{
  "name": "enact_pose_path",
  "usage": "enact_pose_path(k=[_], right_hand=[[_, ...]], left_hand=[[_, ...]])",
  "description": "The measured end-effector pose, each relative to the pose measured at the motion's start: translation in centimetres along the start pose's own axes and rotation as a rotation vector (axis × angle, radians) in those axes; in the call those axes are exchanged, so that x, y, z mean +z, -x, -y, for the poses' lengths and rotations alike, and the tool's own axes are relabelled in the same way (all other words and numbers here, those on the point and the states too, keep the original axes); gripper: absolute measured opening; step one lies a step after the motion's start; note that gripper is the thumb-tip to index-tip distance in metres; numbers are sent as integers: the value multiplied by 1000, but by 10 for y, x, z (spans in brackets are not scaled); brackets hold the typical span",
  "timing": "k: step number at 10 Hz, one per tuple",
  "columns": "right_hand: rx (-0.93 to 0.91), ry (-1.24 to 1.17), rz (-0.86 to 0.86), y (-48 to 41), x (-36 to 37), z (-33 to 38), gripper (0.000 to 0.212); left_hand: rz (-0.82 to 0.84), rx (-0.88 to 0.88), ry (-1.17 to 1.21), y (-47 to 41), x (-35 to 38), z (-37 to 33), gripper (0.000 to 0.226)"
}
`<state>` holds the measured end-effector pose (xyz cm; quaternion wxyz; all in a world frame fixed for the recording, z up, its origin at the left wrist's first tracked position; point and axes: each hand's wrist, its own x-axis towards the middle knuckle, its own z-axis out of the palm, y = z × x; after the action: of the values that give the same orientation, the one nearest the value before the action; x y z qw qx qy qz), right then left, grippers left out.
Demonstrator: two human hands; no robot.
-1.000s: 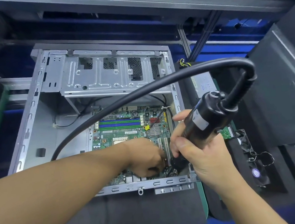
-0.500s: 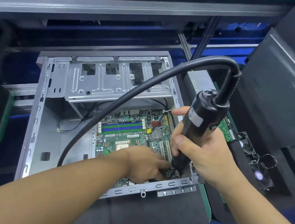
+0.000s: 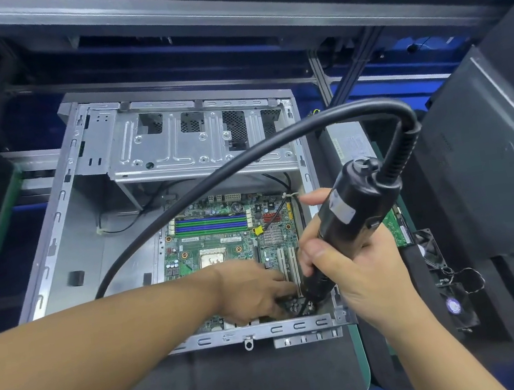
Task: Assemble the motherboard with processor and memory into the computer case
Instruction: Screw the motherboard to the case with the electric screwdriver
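Observation:
An open silver computer case [image 3: 65, 228] lies on its side with a green motherboard [image 3: 222, 242] seated in its lower right part. Blue and green memory slots [image 3: 210, 224] and the processor socket [image 3: 212, 258] show on the board. My right hand [image 3: 355, 267] is shut on a black electric screwdriver [image 3: 351, 214], tilted, its tip down at the board's near right corner. My left hand [image 3: 252, 291] rests on the board beside that tip, fingers pinched near the bit; what they hold is hidden.
The screwdriver's thick black cable [image 3: 214, 181] arcs over the case to the left. A silver drive cage [image 3: 199, 143] fills the case's far end. Right of the case lie a power supply [image 3: 351, 145], another green board [image 3: 395, 228] and small fans [image 3: 456, 305] in black foam.
The view has shifted slightly. The screwdriver has tipped a little more upright and stays at the board's near right corner. My left hand stays beside the bit.

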<state>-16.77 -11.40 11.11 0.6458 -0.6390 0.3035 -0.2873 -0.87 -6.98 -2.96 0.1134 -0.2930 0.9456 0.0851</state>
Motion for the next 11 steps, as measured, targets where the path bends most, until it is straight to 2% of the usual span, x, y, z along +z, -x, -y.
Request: enact_pose_path(k=[1,2,3,4,5,6,7,11], right_hand=[[-6,-18,-13,0,1,0,44],[-24,10,-19,0,-1,-5,41],[-31,19,-18,-1,0,-2,38],[-62,26,-19,-2,0,-1,38],[-81,36,-17,-3,1,5,38],[-109,66,-32,-6,2,11,37],[-110,81,-71,-11,5,17,37],[-152,75,-112,-20,7,31,33]], left_hand=[[64,-7,5,7,-13,1,43],[29,-88,148,8,-16,0,38],[-51,-214,270,9,-15,-3,22],[-87,-363,416,8,-13,-2,20],[-105,-408,555,6,-14,1,26],[-70,-416,583,4,-16,2,45],[-97,-428,601,0,-17,2,47],[-136,-474,807,-8,-20,3,27]])
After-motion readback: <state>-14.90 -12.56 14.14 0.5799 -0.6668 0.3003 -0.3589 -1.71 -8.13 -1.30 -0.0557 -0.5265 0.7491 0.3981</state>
